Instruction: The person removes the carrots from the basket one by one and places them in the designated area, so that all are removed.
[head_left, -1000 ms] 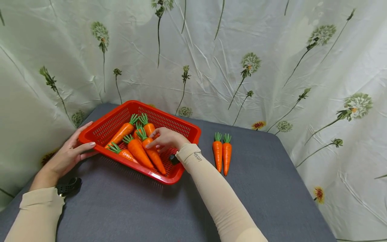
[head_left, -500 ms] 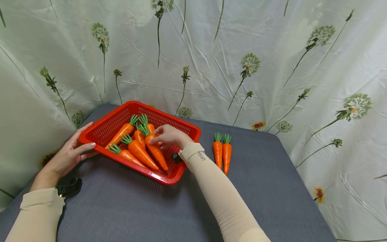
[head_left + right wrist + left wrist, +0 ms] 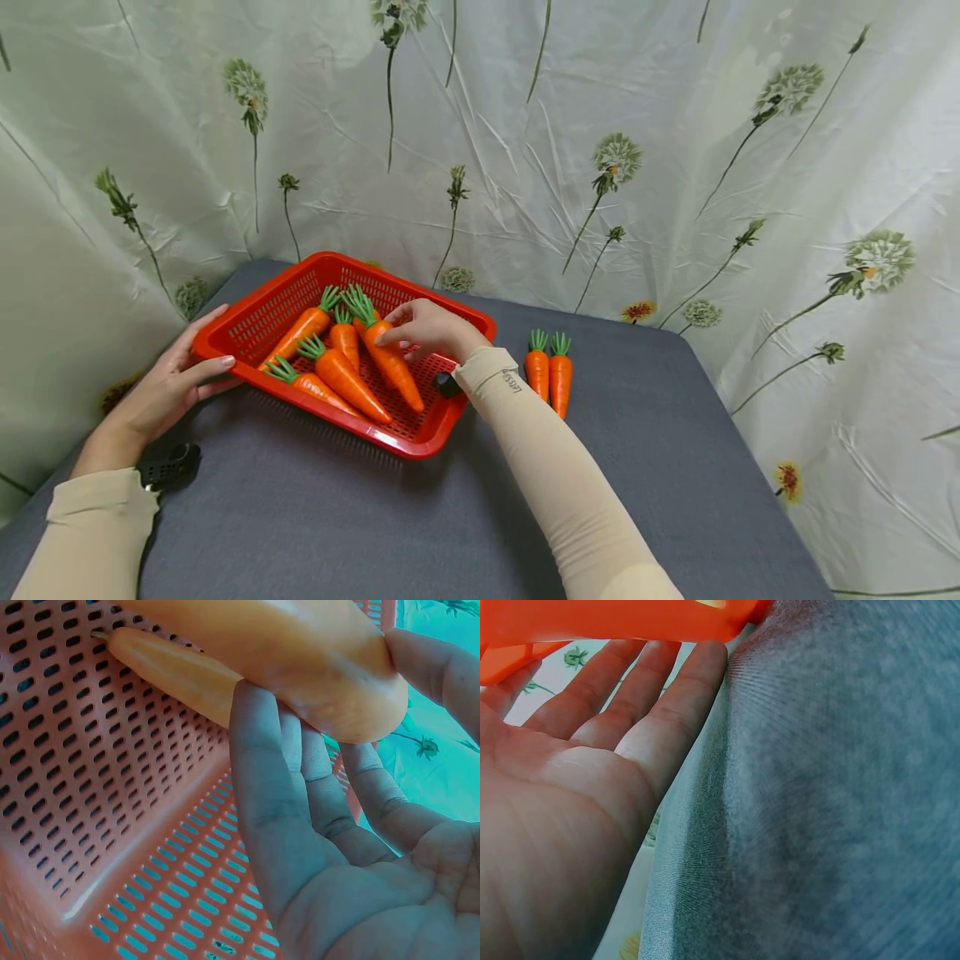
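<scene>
In the head view my right hand [image 3: 431, 327] pinches an orange carrot [image 3: 392, 363] near its green-topped end, over the red basket [image 3: 442, 442]. The right wrist view shows the thumb on one side of this carrot [image 3: 315, 664] and fingers on the other, with another carrot [image 3: 176, 671] behind. Several more carrots lie in the basket, including one at the front [image 3: 348, 383] and one at the back left [image 3: 300, 333]. My left hand [image 3: 161, 392] rests against the basket's left corner, thumb by the rim; in the left wrist view its fingers [image 3: 679, 712] look straight, touching the plastic.
Two carrots [image 3: 560, 383] lie side by side on the grey tabletop [image 3: 660, 450], right of the basket and partly behind my right sleeve. A pale curtain [image 3: 525, 150] with dandelion prints hangs behind the table and down both sides.
My right hand has moved slightly right and away with the carrot, shifting it off its neighbour, which now shows more. The left hand and basket stay in place.
</scene>
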Available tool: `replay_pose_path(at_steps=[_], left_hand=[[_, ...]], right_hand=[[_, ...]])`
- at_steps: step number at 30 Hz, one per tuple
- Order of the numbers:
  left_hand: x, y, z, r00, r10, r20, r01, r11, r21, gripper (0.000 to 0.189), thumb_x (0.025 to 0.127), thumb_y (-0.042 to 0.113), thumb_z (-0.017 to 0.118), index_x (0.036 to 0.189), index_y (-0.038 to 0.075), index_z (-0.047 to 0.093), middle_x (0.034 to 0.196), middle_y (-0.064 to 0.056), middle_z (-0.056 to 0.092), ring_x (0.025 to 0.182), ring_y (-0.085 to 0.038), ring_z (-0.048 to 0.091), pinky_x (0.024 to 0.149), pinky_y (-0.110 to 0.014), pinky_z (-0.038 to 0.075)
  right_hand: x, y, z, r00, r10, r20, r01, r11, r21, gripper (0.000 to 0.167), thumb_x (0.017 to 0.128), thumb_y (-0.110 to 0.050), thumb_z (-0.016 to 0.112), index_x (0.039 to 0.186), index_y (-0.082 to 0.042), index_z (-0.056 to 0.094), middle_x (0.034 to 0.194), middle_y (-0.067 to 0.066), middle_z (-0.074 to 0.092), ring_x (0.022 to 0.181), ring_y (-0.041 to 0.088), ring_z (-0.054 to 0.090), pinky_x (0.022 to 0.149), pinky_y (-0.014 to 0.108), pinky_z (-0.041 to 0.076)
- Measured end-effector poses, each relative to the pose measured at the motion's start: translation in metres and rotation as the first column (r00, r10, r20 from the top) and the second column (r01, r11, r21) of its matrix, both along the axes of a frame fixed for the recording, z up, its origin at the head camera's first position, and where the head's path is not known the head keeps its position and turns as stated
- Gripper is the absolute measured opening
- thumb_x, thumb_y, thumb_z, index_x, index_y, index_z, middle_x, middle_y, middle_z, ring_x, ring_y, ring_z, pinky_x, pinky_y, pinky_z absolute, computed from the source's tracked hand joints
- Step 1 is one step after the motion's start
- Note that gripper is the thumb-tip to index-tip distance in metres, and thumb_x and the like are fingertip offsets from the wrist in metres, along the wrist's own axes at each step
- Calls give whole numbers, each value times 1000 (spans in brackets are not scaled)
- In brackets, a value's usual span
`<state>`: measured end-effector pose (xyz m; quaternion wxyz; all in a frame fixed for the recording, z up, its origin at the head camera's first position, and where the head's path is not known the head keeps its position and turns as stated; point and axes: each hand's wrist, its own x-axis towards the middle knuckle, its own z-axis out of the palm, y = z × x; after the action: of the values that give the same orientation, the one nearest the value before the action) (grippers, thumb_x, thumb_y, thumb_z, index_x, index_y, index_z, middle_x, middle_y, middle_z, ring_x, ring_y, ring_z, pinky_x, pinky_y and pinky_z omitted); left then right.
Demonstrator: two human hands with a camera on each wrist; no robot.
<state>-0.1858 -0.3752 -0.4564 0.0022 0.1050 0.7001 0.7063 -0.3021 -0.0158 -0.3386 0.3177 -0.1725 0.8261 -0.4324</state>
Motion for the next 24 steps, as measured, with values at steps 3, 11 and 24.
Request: replay_pose_path(at_steps=[3, 11, 24], left_hand=[[0, 0, 0, 1000, 4, 3, -4, 1000, -16, 81, 111, 9, 52, 174, 32, 6, 172, -9, 19, 123, 11, 55, 89, -17, 60], [0, 0, 0, 1000, 20, 13, -20, 999, -42, 81, 112, 11, 53, 174, 31, 5, 173, -12, 17, 121, 11, 54, 88, -17, 60], [2, 1, 1, 1000, 14, -5, -14, 999, -33, 81, 111, 10, 53, 174, 32, 7, 169, -7, 24, 121, 12, 56, 87, -17, 60]], right_hand=[[0, 4, 3, 1000, -2, 9, 3, 1000, -19, 43, 100, -17, 77, 138, -2, 65, 103, 0, 64, 87, 15, 59, 100, 47, 61], [-4, 16, 9, 999, -48, 16, 49, 998, -34, 42, 99, -20, 78, 136, -5, 65, 110, 1, 65, 90, 16, 62, 106, 50, 58], [-6, 38, 26, 996, -86, -4, 85, 994, -74, 45, 101, -20, 76, 140, -3, 61, 121, 8, 68, 105, 20, 64, 106, 51, 59]])
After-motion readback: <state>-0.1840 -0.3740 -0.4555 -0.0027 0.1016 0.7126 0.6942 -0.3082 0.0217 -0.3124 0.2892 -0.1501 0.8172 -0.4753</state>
